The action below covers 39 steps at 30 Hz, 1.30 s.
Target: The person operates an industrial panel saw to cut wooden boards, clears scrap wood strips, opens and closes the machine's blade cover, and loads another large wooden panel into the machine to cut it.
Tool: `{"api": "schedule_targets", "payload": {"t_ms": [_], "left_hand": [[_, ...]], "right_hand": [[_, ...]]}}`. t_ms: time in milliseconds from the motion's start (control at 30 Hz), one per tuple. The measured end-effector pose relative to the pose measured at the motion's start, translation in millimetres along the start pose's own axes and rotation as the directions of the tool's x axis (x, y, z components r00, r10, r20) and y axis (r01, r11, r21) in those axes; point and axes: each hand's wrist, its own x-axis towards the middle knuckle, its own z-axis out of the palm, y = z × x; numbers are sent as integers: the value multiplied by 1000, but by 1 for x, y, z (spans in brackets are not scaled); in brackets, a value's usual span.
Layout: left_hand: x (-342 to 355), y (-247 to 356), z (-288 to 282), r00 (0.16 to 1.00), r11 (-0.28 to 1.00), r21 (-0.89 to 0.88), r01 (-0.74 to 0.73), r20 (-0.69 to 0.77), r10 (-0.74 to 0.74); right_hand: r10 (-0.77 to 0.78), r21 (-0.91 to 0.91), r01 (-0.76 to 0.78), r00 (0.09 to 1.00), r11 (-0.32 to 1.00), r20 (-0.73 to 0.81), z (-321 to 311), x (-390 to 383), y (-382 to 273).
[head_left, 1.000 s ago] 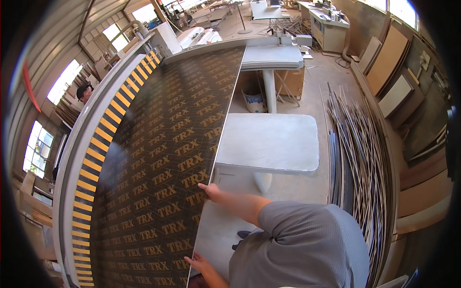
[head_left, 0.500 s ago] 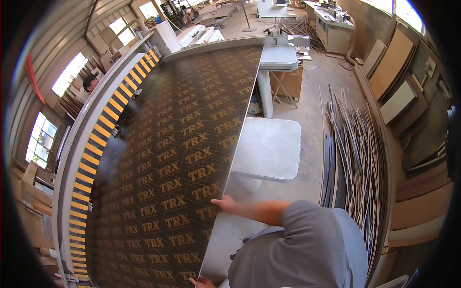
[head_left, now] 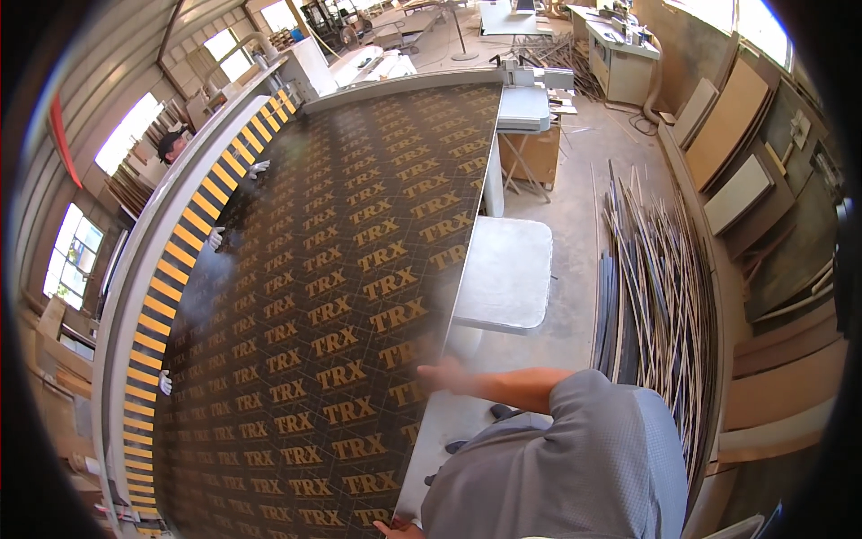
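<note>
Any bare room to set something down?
Free: the grey rounded table right of the dark panel; the floor between that table and the pile of thin strips. Crowded: the panel's left edge, where gloved hands show beside the striped beam.

The dark panel (head_left: pixel 301 328) looks smooth and glossy, the shirt (head_left: pixel 561 458) textured cloth.

Thin strips (head_left: pixel 660 278) lie heaped on the floor (head_left: pixel 573 229) at right, near leaning boards (head_left: pixel 732 117) (one tan, one white), with a paned window (head_left: pixel 72 260) far left.

Right hand (head_left: pixel 442 375) at dark panel (head_left: pixel 310 310) edge
</note>
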Motion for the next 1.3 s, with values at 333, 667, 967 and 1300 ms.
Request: {"api": "schedule_targets", "payload": {"t_ms": [333,667,967,1300], "left_hand": [[12,-52,3,826,827,283,-486,-158,540],[34,-141,23,359,-620,539,570,516,778],[52,-124,38,168,76,859,-506,12,986],[51,-134,53,88,96,823,-559,-56,995]], "right_hand": [[5,-25,-3,998,1000,70,-33,8,20],[12,-205,3,997,979,71,3,-16,-7],[84,33,-93,972,995,221,-5,36,33],[270,-116,-245,829,962,489,-20,77,17]]}}
